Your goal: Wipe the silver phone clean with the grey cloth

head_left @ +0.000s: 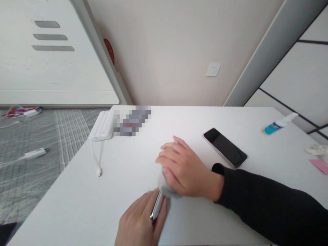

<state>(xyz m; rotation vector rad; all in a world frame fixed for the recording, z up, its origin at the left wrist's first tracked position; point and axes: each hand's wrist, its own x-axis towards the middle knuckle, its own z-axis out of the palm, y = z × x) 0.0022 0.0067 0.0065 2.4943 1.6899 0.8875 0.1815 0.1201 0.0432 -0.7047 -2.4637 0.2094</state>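
In front of me, over the white table point(102, 212), is a round-headed thing with a chrome and whitish handle point(158, 206). Its exact kind is mostly hidden by my hands. My left hand point(139, 218) is closed round the handle from below. My right hand point(183, 167) cups the pale round head from above, fingers partly spread over it and thumb along the near side. A greyish rim of the head shows under the palm, slightly blurred. Right of my right hand a phone point(226, 147) with a dark screen lies flat.
A white power bank point(104, 125) with a short cable point(99, 171) lies at the table's left edge, beside a pixelated item point(134, 120). A small bottle point(278, 125) lies at the far right, with a pink piece point(319, 166) nearer. A cable point(34, 153) lies on the grey bedding, left.
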